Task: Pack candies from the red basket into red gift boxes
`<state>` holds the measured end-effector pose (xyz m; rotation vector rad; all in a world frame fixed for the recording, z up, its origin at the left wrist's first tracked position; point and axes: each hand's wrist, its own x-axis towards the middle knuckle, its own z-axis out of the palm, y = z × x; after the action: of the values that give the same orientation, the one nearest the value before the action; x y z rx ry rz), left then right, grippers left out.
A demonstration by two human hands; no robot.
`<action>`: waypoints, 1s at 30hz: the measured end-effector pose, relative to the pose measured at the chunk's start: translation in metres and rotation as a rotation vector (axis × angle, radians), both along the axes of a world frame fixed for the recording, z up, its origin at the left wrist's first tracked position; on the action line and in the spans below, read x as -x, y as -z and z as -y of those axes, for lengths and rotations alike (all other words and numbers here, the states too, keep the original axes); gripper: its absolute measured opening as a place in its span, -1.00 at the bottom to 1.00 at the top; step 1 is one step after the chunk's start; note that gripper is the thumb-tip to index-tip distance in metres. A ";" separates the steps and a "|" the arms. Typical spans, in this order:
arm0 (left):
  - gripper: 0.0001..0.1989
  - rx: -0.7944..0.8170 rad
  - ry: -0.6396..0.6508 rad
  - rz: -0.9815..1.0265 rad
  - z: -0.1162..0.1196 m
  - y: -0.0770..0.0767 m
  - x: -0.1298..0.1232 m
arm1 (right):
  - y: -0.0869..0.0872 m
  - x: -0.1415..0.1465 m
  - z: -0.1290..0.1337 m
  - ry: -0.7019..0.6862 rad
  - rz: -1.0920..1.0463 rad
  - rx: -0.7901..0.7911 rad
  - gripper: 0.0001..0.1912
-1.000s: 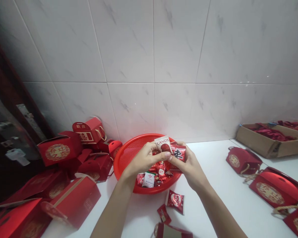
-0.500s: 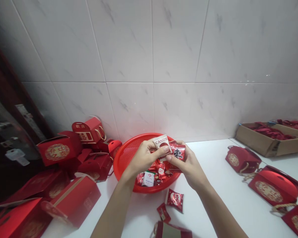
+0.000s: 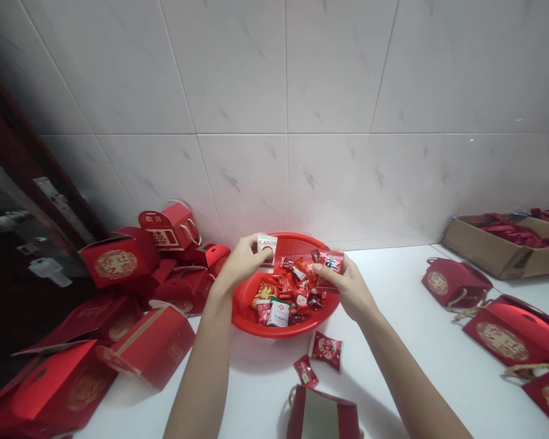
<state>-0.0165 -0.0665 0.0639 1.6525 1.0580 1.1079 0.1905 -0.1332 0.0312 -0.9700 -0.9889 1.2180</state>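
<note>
My left hand (image 3: pixel 243 261) pinches a white packet marked CANDY (image 3: pixel 267 249) over the left rim of the red plastic basket (image 3: pixel 242 314). Over the basket's right side, my right hand (image 3: pixel 348 283) holds a red packet with a dark character (image 3: pixel 330 263). Wrapped sweets in red, yellow and white lie in the basket, among them a white packet (image 3: pixel 279 313). In front of the basket, a red-and-white packet (image 3: pixel 327 350) and a small red sweet (image 3: pixel 306 371) rest on the white table (image 3: pixel 256 384). Nearest me stands a red box with a pale panel (image 3: pixel 321 414).
Red gift boxes (image 3: pixel 150 347) are piled at the left, beside a dark door with keys (image 3: pixel 50 271). More red boxes (image 3: pixel 505 332) with rope handles line the right side. Behind them, a cardboard box (image 3: pixel 485 253) holds dark red ribbons. A tiled wall (image 3: pixel 338 183) rises behind.
My hands have moved apart. My left hand went left with the white packet, while my right hand keeps the red one. More of the basket's sweets show, and the view has shifted slightly.
</note>
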 end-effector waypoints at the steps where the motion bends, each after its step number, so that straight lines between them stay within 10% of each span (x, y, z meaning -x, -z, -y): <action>1: -0.79 0.029 0.001 -0.076 -0.005 0.005 0.005 | 0.004 0.000 -0.004 -0.005 -0.026 0.013 -0.43; 8: -0.61 -0.041 -0.038 -0.438 -0.025 0.027 0.004 | 0.023 0.007 -0.021 -0.095 -0.195 0.056 -0.51; 16: -0.63 -0.030 0.355 -0.341 -0.015 0.023 -0.021 | 0.023 0.011 -0.024 -0.084 -0.249 0.044 -0.50; 30: -0.62 -0.073 0.216 -0.153 -0.015 0.022 -0.021 | 0.024 -0.002 -0.039 -0.122 -0.246 -0.005 -0.54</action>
<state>0.0046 -0.0517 0.0422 1.8848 0.9171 0.9004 0.1923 -0.0940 0.0067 -0.7435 -0.8650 1.3995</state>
